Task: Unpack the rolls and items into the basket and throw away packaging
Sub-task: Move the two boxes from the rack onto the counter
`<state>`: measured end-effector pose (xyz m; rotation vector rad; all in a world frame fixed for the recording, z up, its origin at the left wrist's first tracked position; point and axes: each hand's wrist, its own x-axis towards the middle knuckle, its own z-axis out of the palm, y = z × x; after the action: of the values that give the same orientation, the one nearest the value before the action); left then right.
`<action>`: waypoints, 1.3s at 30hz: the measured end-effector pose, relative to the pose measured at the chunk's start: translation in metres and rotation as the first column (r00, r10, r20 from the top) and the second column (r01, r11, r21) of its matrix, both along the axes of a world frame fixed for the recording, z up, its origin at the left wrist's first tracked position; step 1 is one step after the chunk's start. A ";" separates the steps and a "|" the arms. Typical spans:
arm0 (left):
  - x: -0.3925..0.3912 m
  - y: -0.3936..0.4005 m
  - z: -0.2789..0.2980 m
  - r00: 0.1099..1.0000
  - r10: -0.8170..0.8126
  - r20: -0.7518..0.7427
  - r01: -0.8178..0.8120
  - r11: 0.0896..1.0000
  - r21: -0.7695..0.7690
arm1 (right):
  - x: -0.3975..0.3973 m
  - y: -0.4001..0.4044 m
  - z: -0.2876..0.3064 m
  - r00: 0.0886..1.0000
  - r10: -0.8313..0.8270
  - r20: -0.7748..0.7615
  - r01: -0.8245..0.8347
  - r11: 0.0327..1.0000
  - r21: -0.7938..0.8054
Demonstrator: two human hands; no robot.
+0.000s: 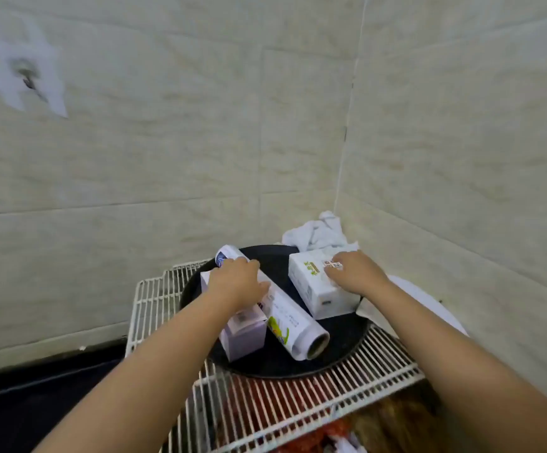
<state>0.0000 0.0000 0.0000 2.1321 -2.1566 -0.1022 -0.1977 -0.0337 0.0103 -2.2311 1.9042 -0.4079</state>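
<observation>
A round black tray (275, 361) sits on a white wire rack (380, 374) in a tiled corner. On the tray lie a white plastic-wrap roll (290, 325), a pale lilac box (244, 335) under its left side, and a white box with green print (317, 286). My left hand (237, 281) lies over the roll near its far end, fingers curved round it. My right hand (353, 273) rests on top of the white box, fingers bent over its far edge.
A crumpled white cloth (321, 235) lies in the corner behind the tray. A white round object (422, 302) sits to the right, partly under my arm. Red and brown items (298, 410) show below the rack. Tiled walls close in behind and to the right.
</observation>
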 end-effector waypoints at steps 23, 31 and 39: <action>0.013 -0.009 -0.027 0.890 0.422 -0.175 -0.399 0.904 0.152 | 0.031 -0.032 -0.027 0.977 -0.187 -0.104 0.203 0.964 0.169; 0.012 -0.008 -0.020 0.818 0.484 -0.312 -0.448 0.875 0.184 | 0.034 -0.027 -0.020 0.967 -0.253 -0.024 0.254 0.959 0.129; 0.036 0.005 0.015 0.824 0.483 -0.297 -0.514 0.857 -0.031 | 0.067 -0.017 0.028 0.992 -0.085 0.093 0.088 0.996 -0.033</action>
<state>0.0363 0.0046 0.0151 2.3694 -1.3644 -0.2175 -0.1310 -0.0511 0.0383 -2.1184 1.9664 -0.5539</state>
